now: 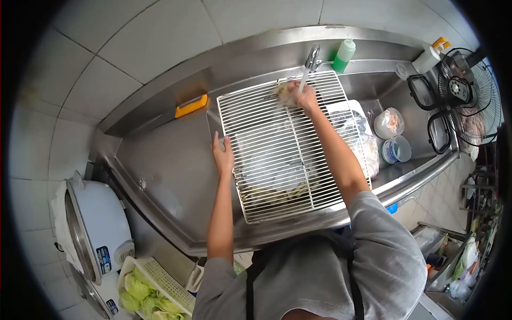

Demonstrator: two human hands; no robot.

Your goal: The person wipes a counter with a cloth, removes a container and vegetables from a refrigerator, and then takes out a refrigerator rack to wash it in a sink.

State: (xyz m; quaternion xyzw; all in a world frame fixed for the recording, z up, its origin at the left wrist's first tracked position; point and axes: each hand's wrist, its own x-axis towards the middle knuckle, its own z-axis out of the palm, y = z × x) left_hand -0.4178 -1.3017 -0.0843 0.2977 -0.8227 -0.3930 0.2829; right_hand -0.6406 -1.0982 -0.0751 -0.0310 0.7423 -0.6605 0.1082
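A white wire rack (298,154) lies across the steel sink, tilted slightly in view. My right hand (305,98) presses a tan, frayed scrubber (285,95) onto the rack's far end, under water running from the tap (313,56). Its fingers are closed around the scrubber and partly hidden by the stream. At the rack's left edge is my left hand (223,156), its thumb and fingers stretched apart and the thumb side against the wires. Beneath the wires, a basin with water and pale and brownish matter shows only in part.
A bottle of green liquid (344,55) stands beside the tap. Two tubs (397,150) sit in the right basin near a black fan (464,96). An orange-handled tool (191,106) lies at the back left. Below left are a rice cooker (101,224) and a lettuce basket (165,282).
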